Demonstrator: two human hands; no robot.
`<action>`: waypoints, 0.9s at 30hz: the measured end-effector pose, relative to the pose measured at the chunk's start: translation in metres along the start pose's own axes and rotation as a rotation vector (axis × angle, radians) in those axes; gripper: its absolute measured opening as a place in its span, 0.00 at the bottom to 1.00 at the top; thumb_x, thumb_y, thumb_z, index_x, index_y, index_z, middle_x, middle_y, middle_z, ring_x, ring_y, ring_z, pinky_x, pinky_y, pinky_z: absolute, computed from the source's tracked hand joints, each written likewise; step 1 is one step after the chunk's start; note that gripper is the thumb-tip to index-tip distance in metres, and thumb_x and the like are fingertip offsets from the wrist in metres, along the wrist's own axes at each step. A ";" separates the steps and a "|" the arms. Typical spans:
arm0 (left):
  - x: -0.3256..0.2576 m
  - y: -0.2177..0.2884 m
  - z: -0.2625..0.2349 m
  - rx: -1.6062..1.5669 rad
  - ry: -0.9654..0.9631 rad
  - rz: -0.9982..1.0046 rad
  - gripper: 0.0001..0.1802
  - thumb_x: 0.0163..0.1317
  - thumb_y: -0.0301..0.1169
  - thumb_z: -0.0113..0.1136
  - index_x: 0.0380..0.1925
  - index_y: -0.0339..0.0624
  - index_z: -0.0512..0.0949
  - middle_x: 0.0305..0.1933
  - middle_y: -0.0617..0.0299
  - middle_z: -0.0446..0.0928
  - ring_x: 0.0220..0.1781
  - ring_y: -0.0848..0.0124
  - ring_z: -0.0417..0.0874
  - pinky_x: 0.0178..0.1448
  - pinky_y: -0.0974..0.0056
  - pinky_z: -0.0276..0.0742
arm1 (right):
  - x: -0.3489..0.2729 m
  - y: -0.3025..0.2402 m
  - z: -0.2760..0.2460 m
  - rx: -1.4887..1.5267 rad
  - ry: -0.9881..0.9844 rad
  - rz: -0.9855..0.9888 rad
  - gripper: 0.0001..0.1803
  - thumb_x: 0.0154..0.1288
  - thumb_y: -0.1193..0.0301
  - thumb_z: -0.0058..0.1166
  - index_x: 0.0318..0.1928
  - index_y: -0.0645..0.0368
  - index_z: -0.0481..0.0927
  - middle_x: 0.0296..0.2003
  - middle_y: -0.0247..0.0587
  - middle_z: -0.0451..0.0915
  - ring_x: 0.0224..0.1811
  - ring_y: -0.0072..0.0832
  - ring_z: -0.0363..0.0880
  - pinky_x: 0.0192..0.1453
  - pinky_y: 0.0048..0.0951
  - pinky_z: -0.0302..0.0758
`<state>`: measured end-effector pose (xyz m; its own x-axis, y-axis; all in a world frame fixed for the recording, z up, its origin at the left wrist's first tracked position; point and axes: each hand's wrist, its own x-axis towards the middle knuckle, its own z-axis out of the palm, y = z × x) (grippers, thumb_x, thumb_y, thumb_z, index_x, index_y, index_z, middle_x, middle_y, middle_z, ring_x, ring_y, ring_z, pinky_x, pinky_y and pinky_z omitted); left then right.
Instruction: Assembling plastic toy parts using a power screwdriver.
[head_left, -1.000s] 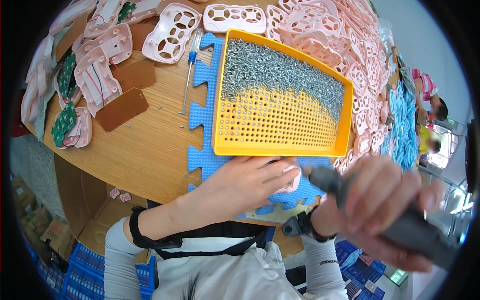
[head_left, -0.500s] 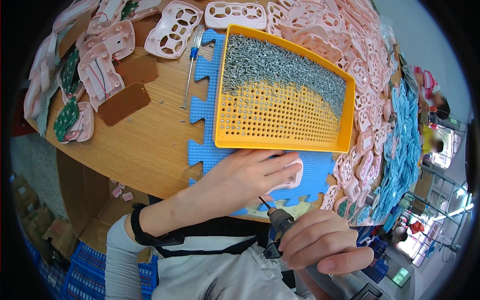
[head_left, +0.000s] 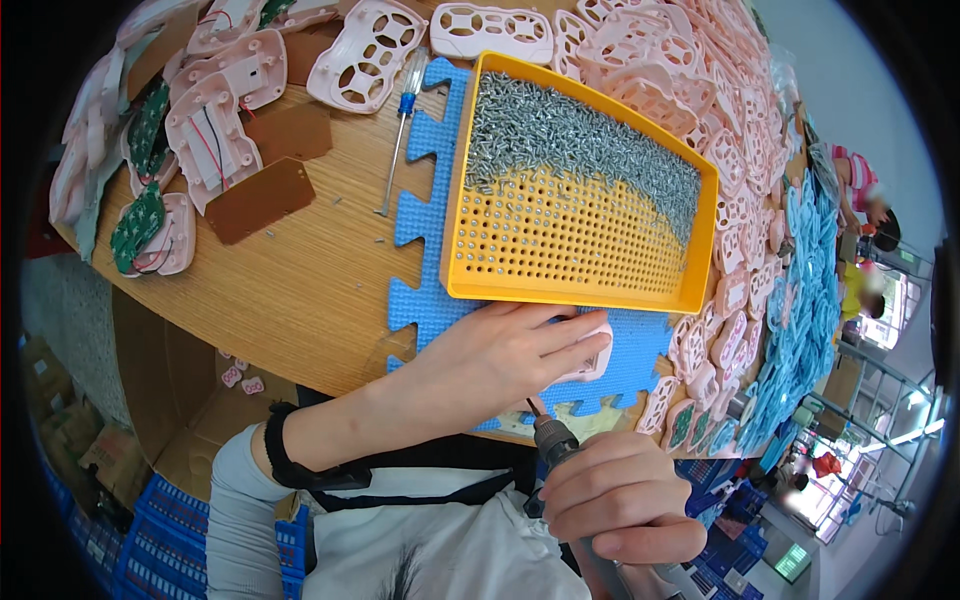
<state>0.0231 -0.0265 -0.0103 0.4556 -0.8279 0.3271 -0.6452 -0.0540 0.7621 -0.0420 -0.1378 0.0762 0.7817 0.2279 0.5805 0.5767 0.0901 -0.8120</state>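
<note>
My left hand (head_left: 500, 350) lies over a small pink plastic shell (head_left: 600, 362) on the blue foam mat (head_left: 640, 348), fingers bent across it and pressing it down. Most of that shell is hidden beneath the hand. Wrapped in my right hand (head_left: 622, 498) is a power screwdriver (head_left: 555, 438) with a grey chuck and a thin dark bit. The bit points up toward the edge of my left hand; whether its tip touches the shell is hidden. Just beyond my left hand sits a yellow tray (head_left: 580, 304) with many small silver screws (head_left: 580, 130) heaped over its perforated bottom.
A hand screwdriver (head_left: 402, 130) with a blue collar lies left of the tray. Pink shells with wires and green circuit boards (head_left: 140, 225), plus brown boards (head_left: 260, 200), are at the far left. Pink shells (head_left: 740, 160) and blue plastic parts (head_left: 805, 300) are heaped on the right.
The view has shifted slightly, so the tray and mat appear farther right. My right hand and the power screwdriver have moved left, with the bit nearer my left hand. The left hand keeps its hold.
</note>
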 end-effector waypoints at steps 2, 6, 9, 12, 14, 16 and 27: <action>0.000 -0.001 0.002 0.005 0.016 0.005 0.34 0.39 0.33 0.63 0.53 0.41 0.73 0.59 0.62 0.72 0.60 0.67 0.70 0.62 0.59 0.65 | -0.004 0.005 0.002 0.050 0.091 0.020 0.10 0.52 0.82 0.52 0.34 0.69 0.67 0.16 0.48 0.72 0.12 0.35 0.70 0.18 0.34 0.74; -0.001 0.000 -0.002 -0.013 0.015 0.016 0.33 0.41 0.31 0.62 0.54 0.41 0.73 0.59 0.62 0.72 0.59 0.66 0.71 0.61 0.59 0.67 | 0.002 0.015 -0.006 0.163 0.017 0.001 0.10 0.50 0.81 0.55 0.30 0.70 0.67 0.16 0.48 0.72 0.12 0.35 0.70 0.17 0.32 0.72; -0.001 0.001 0.000 -0.014 0.026 0.024 0.33 0.40 0.30 0.64 0.54 0.41 0.73 0.60 0.62 0.71 0.58 0.65 0.71 0.61 0.59 0.68 | 0.003 0.013 -0.006 0.207 0.021 0.004 0.09 0.52 0.80 0.55 0.30 0.71 0.68 0.16 0.48 0.72 0.12 0.34 0.70 0.15 0.30 0.70; 0.000 0.002 -0.003 -0.022 -0.003 0.034 0.35 0.39 0.27 0.65 0.54 0.41 0.73 0.60 0.61 0.71 0.59 0.64 0.71 0.61 0.59 0.68 | 0.003 0.013 -0.006 0.218 0.059 -0.031 0.07 0.55 0.80 0.53 0.31 0.73 0.70 0.16 0.47 0.73 0.12 0.33 0.71 0.15 0.29 0.70; -0.001 0.002 -0.003 0.025 0.005 0.071 0.37 0.35 0.29 0.68 0.54 0.42 0.72 0.59 0.61 0.70 0.59 0.64 0.70 0.61 0.61 0.68 | 0.008 0.019 -0.013 0.220 0.074 -0.065 0.07 0.57 0.80 0.52 0.32 0.73 0.72 0.16 0.47 0.74 0.12 0.33 0.71 0.15 0.29 0.70; -0.004 0.001 -0.002 0.079 0.012 0.096 0.41 0.31 0.30 0.71 0.53 0.42 0.71 0.58 0.60 0.69 0.59 0.64 0.69 0.61 0.62 0.68 | 0.015 0.025 -0.024 0.265 -0.182 -0.134 0.39 0.58 0.39 0.51 0.41 0.70 0.67 0.16 0.42 0.74 0.13 0.29 0.73 0.18 0.29 0.76; -0.001 0.026 0.010 -0.106 -0.134 0.070 0.34 0.40 0.27 0.68 0.53 0.43 0.71 0.53 0.57 0.70 0.55 0.57 0.69 0.56 0.60 0.71 | 0.008 -0.008 -0.024 0.447 0.011 -0.020 0.05 0.55 0.79 0.54 0.27 0.70 0.76 0.14 0.42 0.74 0.11 0.27 0.69 0.16 0.26 0.68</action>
<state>-0.0007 -0.0323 0.0039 0.3216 -0.8949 0.3095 -0.6011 0.0596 0.7969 -0.0349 -0.1602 0.0884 0.7753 0.2123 0.5948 0.4340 0.5050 -0.7461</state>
